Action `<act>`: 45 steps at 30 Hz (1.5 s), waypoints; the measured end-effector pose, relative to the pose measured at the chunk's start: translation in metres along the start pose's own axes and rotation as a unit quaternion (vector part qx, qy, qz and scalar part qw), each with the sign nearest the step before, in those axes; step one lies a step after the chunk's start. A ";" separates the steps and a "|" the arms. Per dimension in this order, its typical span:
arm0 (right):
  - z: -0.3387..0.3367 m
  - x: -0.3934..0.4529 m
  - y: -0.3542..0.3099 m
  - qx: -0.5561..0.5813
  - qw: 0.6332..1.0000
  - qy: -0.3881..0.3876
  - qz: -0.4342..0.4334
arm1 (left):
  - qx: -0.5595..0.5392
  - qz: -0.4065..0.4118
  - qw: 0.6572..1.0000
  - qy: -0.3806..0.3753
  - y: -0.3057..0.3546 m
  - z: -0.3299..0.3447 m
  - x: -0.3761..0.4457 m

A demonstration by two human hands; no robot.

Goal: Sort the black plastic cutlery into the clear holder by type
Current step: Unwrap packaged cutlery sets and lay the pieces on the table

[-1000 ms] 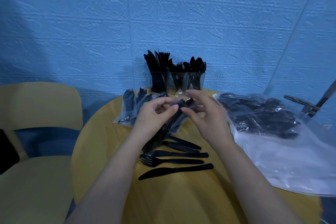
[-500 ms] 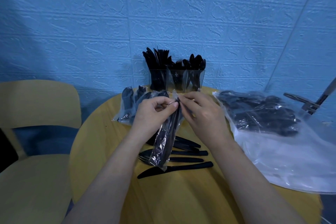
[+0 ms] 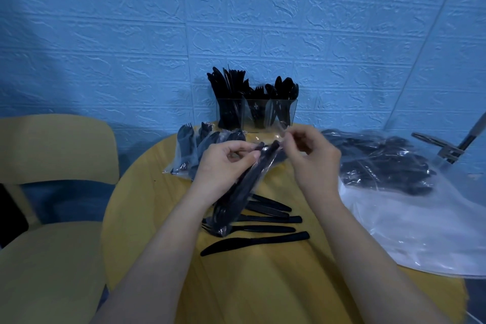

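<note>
The left hand grips a clear-wrapped cutlery packet near its top end, fingers curled round it, the packet hanging slanted down toward the near left over the table. The right hand pinches the torn strip of wrapper between thumb and fingertips. Half a second ago both hands met at the packet's top; now the right has pulled away to the right and up, so the wrapper looks opened and the pieces inside should soon come free for sorting.

Under the packet, loose knives and a fork lie on the yellow round table, the nearest knife apart from the rest. More wrapped packets lie far left. The clear holder stands at the far edge, its compartments already holding cutlery upright. A large plastic bag of cutlery lies to the right.
</note>
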State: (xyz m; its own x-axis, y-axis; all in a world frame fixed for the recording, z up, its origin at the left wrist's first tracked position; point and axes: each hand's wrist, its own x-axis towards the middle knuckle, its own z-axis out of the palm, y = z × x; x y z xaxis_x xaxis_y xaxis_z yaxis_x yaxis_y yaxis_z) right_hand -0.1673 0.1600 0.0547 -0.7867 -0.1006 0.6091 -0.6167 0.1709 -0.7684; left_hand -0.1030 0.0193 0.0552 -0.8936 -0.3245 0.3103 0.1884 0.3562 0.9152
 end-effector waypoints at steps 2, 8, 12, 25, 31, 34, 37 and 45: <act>-0.005 0.006 -0.004 0.096 0.991 0.006 0.092 | -0.009 -0.004 1.000 -0.024 0.000 0.000 -0.001; -0.013 0.013 -0.003 0.221 0.939 -0.053 0.258 | 0.007 -0.036 0.998 -0.042 -0.002 -0.006 0.001; -0.016 0.010 -0.009 0.063 0.997 0.027 0.018 | -0.002 -0.053 0.999 -0.010 -0.006 -0.009 0.003; -0.008 0.007 0.000 -0.032 0.963 -0.254 0.084 | 0.026 0.019 0.998 -0.055 -0.011 -0.014 0.004; -0.011 0.011 0.005 0.064 0.973 -0.180 0.129 | 0.045 0.013 0.999 0.000 -0.010 -0.021 0.006; -0.016 0.015 0.010 0.132 0.968 -0.112 0.183 | 0.021 -0.010 0.997 0.072 -0.013 -0.035 0.011; -0.019 0.017 0.015 0.176 0.953 -0.079 0.232 | -0.097 -0.061 0.992 0.052 -0.018 -0.042 0.012; -0.016 0.014 0.017 0.167 0.966 -0.009 0.197 | -0.248 -0.100 0.963 0.045 -0.019 -0.041 0.012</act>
State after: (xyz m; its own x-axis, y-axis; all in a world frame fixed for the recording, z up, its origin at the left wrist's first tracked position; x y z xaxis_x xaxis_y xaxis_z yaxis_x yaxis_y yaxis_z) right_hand -0.1882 0.1777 0.0533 -0.9604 -0.1106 0.2556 -0.2417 -0.1253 -0.9622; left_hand -0.1007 -0.0272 0.0525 -0.8977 -0.4250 0.1157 0.2071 -0.1753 0.9625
